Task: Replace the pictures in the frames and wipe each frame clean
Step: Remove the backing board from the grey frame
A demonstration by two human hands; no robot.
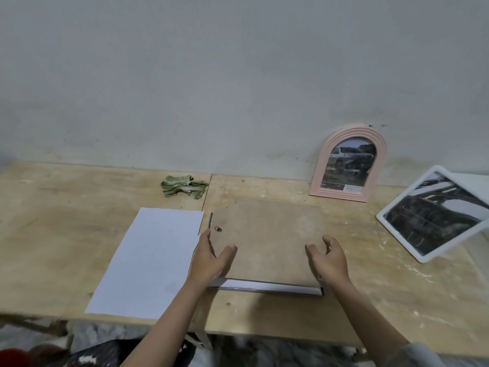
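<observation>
A picture frame lies face down in the middle of the table, its brown backing board (pixel 267 234) up and a white strip of the frame (pixel 264 286) showing along its near edge. My left hand (pixel 209 258) rests at the board's left edge with fingers straight. Over the board's right near corner is my right hand (pixel 329 258), fingers loosely curled and holding nothing. A white sheet of paper (pixel 150 260) lies flat just left of the frame. A crumpled green cloth (pixel 182 186) sits near the wall.
A pink arched frame (pixel 349 165) with a car picture leans against the wall at the back right. A white-rimmed frame (pixel 434 213) with a dark picture lies tilted at the right edge. The wooden table (pixel 53 221) ends close to my body.
</observation>
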